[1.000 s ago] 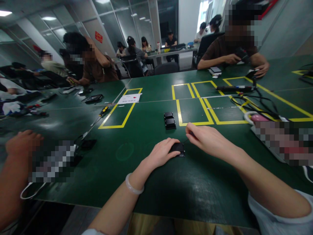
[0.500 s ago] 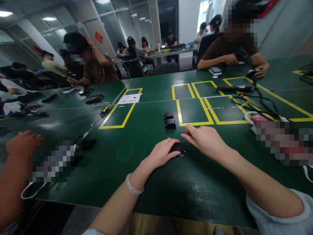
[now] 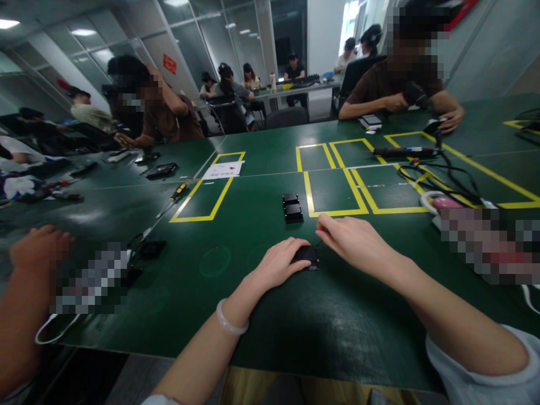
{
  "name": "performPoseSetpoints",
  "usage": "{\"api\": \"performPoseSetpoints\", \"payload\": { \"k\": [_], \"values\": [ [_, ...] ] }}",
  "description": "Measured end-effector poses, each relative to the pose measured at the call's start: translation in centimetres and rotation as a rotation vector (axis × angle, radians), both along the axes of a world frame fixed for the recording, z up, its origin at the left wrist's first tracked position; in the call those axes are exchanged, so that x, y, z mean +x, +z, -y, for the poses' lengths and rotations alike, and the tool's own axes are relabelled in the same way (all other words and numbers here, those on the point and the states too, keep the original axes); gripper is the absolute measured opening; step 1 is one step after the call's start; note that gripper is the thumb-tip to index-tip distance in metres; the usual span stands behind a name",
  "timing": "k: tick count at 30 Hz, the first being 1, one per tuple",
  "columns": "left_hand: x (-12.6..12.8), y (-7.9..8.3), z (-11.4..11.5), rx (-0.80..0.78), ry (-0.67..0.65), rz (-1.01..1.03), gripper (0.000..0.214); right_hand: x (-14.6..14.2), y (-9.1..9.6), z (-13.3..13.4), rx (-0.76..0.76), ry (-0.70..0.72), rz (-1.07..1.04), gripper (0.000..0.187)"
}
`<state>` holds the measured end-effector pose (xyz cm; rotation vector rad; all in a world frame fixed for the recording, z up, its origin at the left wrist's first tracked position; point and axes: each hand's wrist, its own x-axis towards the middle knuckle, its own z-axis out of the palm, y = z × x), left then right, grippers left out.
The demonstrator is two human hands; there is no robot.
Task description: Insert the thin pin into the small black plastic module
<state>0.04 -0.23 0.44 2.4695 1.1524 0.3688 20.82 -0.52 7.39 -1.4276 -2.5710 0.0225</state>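
Note:
My left hand (image 3: 283, 260) lies low on the green table, its thumb and fingers gripping a small black block-shaped part (image 3: 309, 257) from the left side. Just right of that part, my right hand (image 3: 346, 235) is closed in a pinch on a thin dark tool (image 3: 319, 244); its slim shaft reaches down to the part's right edge. Most of the tool is hidden by my fingers, so its kind is unclear. Beyond my hands stands another black part (image 3: 292, 207) with two raised blocks, touched by neither hand.
Yellow tape outlines (image 3: 337, 212) mark the green table (image 3: 261, 315). To the left lie a yellow-black screwdriver (image 3: 178, 192) and a white paper (image 3: 223, 170). Black cables (image 3: 455, 183) spread at right. A co-worker's arm (image 3: 25, 292) rests at far left; a person opposite holds a power drill (image 3: 417, 95).
My right fingers have curled very slightly around the thin tool. The left hand and the black parts stay where they were; the view has shifted only a little.

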Motion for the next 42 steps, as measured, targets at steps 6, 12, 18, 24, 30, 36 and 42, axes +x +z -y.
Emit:
{"api": "performPoseSetpoints", "payload": {
  "k": [6, 12, 18, 24, 30, 36, 42],
  "values": [
    [-0.01, -0.12, -0.03, 0.003, 0.007, 0.007, 0.034, -0.02, 0.15, 0.15, -0.012, 0.018, -0.06, 0.012],
    [-0.07, -0.31, -0.1, 0.001, 0.002, 0.011, 0.035, -0.45, 0.02, 0.06, 0.041, -0.02, 0.051, 0.021],
    [-0.01, -0.04, 0.01, -0.001, 0.004, 0.014, 0.034, -0.31, 0.03, 0.3, 0.005, 0.043, -0.033, 0.011],
    [-0.04, -0.2, -0.04, 0.007, 0.006, 0.007, 0.035, -0.29, 0.08, 0.19, 0.009, 0.024, -0.017, 0.018],
    [0.0, -0.06, 0.04, 0.005, 0.003, 0.013, 0.033, -0.26, -0.09, 0.0, 0.043, 0.02, -0.007, 0.013],
    [0.0, -0.11, 0.0, 0.015, -0.002, 0.0, 0.034, -0.24, 0.14, 0.21, 0.034, 0.034, -0.026, 0.011],
    [-0.02, -0.15, -0.04, 0.014, -0.001, -0.004, 0.035, -0.24, 0.0, 0.03, 0.026, 0.018, 0.015, 0.012]
  ]
}}
